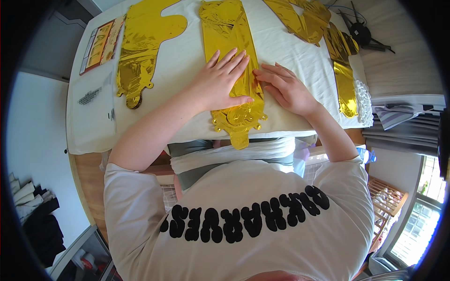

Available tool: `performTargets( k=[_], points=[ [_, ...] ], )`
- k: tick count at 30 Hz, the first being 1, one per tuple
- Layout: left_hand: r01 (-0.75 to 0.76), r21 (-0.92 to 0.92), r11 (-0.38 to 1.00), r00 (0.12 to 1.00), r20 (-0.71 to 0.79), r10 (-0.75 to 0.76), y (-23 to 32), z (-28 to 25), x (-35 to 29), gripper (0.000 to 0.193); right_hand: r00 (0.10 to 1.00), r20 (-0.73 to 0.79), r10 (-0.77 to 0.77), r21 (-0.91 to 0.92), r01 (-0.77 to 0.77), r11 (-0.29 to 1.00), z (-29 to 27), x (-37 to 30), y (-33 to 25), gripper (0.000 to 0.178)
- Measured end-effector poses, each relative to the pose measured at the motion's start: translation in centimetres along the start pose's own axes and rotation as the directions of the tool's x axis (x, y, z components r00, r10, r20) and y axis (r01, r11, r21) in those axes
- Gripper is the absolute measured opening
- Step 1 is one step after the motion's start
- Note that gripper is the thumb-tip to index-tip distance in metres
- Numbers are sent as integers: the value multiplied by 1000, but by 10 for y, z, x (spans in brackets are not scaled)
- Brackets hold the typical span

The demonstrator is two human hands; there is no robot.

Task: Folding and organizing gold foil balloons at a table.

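A flat, uninflated gold foil balloon (218,40) lies lengthwise in the middle of the table, its tabbed lower end hanging over the near edge. My left hand (218,84) rests palm down on it, fingers spread. At the balloon's right edge is my right hand (290,91), its fingers stretched out and slightly bent, with the fingertips touching the foil. To the left lies another flat gold foil balloon (140,51) with a curved outline. More gold foil pieces, one at the far right (304,21) and one along the right edge (344,84), are creased and folded.
A white cloth covers the table (180,68). At its left are a printed sheet (101,44) and a clear plastic bag (93,100). White looped material (363,103) hangs by the right edge. Beyond the right side sits a black object with thin arms (360,33).
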State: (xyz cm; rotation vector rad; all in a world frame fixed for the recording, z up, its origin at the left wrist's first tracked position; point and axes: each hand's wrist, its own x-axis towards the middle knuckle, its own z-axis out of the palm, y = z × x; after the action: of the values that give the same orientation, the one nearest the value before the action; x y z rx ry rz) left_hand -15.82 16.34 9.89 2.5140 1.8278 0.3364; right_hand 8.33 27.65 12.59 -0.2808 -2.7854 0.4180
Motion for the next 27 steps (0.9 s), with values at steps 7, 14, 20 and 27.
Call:
performTargets(
  k=[7, 14, 20, 27],
  points=[
    [-1, -12, 1000, 1000, -2, 1, 1, 1, 1, 105, 989, -71, 130, 47, -127, 991, 9, 0, -5, 35],
    [-5, -13, 1000, 1000, 7, 5, 0, 0, 1, 105, 976, -98, 192, 87, -184, 979, 10, 4, -10, 40],
    [-1, -19, 1000, 1000, 8, 1, 1, 0, 1, 104, 974, -98, 203, 72, -196, 978, 9, 5, -12, 45],
    [-29, -51, 998, 999, 36, 30, 10, -5, -2, 101, 973, -43, 227, 43, -225, 973, 1, -8, -23, 55]
  ],
)
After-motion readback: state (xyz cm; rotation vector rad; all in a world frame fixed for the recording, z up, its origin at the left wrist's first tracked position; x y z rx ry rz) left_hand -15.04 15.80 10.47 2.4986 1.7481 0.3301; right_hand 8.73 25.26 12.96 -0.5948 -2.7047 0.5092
